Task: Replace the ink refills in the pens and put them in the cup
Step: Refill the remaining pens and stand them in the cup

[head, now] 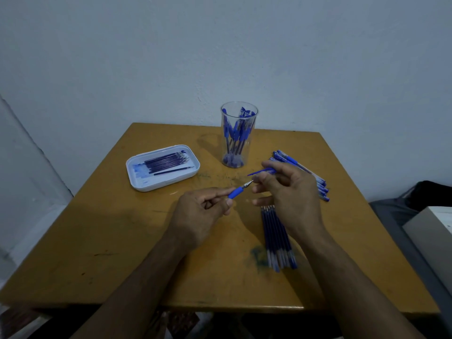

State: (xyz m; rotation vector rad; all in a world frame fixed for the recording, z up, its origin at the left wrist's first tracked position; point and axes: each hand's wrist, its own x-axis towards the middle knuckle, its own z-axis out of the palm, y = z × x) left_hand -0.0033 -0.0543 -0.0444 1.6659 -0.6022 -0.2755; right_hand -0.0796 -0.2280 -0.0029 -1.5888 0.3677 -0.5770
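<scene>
While left hand grips pen, right hand pinches cap (cup holds pens).

One cup holds several pens, number unclear. One tray carries about nine refills. Six refills lie on one worktop. Two hands visible.

No writing, label, brand or number can be read anywhere here; any print on the blue pens lying on the surface is too small and blurred.
</scene>
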